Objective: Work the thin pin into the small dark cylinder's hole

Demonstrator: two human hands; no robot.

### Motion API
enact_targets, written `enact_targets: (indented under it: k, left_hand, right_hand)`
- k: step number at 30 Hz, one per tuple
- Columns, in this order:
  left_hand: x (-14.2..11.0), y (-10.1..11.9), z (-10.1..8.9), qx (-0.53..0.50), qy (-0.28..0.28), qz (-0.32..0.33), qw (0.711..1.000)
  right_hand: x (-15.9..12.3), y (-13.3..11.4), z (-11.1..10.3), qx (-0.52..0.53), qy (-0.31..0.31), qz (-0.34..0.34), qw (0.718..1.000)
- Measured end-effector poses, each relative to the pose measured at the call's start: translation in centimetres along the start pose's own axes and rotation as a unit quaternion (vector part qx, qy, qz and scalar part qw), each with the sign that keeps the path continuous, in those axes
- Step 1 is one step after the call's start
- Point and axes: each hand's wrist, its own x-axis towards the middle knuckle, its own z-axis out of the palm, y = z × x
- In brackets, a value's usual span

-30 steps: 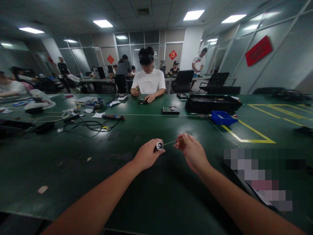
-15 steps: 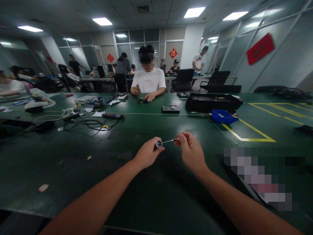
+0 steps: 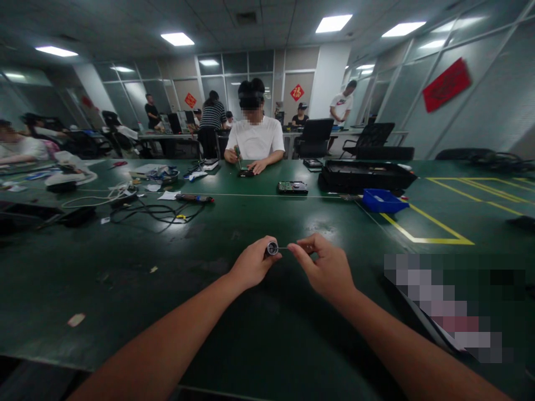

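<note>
My left hand is wrapped round a short dark cylinder with a silvery ring at its end, which faces me. What lies inside the ring is too small to make out. To its right, my right hand is closed on a thin screwdriver, thumb stretched along it toward the cylinder. The screwdriver's metal shaft reaches the ring; whether its tip touches the inside I cannot tell. Fingers mostly hide the handle. Both hands are above the green table.
Across the table a person works on a small dark part. A hard drive, a blue bin and a black tray stand beyond my hands. Black cables lie left. A blurred-out object lies right.
My right hand's grip has shifted, with the thumb now extended along the screwdriver nearer the cylinder. Less of the shaft and handle shows. My left hand keeps its hold.
</note>
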Motion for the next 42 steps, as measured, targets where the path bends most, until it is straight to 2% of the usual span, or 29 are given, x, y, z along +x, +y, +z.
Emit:
enact_targets:
  k: [3,5,8,11,15,18,23,25,27,31,37,42]
  left_hand:
    - [0.0,0.0,-0.1,-0.004,0.013,-0.007,1.000]
    - [0.0,0.1,-0.1,-0.003,0.017,-0.009,1.000]
    - [-0.1,0.2,-0.1,0.000,0.013,-0.005,1.000]
    - [-0.1,0.3,0.0,0.004,0.016,-0.012,1.000]
    - [0.0,0.4,0.0,0.026,0.024,-0.015,0.999]
    - [0.0,0.6,-0.4,0.061,0.027,0.016,0.998]
    - [0.0,1.0,-0.7,0.071,0.023,0.013,0.997]
    - [-0.1,1.2,-0.7,0.065,0.016,0.007,0.998]
    - [-0.2,1.2,-0.6,0.057,0.010,-0.002,0.998]
    - [-0.2,1.3,-0.5,0.047,0.003,-0.015,0.999]
    - [-0.2,1.0,-0.4,0.050,0.006,-0.014,0.999]
    - [-0.2,0.8,-0.5,0.053,0.005,-0.012,0.999]
  right_hand:
    - [0.1,-0.1,-0.1,0.013,-0.025,-0.047,0.998]
    - [0.1,-0.2,-0.3,0.020,-0.045,-0.052,0.997]
    - [0.0,-0.3,-0.2,0.029,-0.050,-0.022,0.998]
    - [0.0,0.0,0.4,0.120,-0.001,0.047,0.992]
    - [0.5,1.1,1.5,0.286,0.049,0.141,0.947]
    - [0.9,1.9,1.9,0.341,0.070,0.176,0.921]
    - [1.3,2.5,1.5,0.411,0.066,0.209,0.885]
    - [1.3,2.5,1.4,0.391,0.081,0.204,0.894]
    - [1.2,2.3,1.3,0.341,0.093,0.179,0.918]
    - [0.7,1.9,1.4,0.241,0.074,0.135,0.958]
    - [0.5,0.9,0.8,0.172,0.043,0.092,0.980]
    - [0.4,0.4,0.2,0.024,0.038,0.071,0.996]
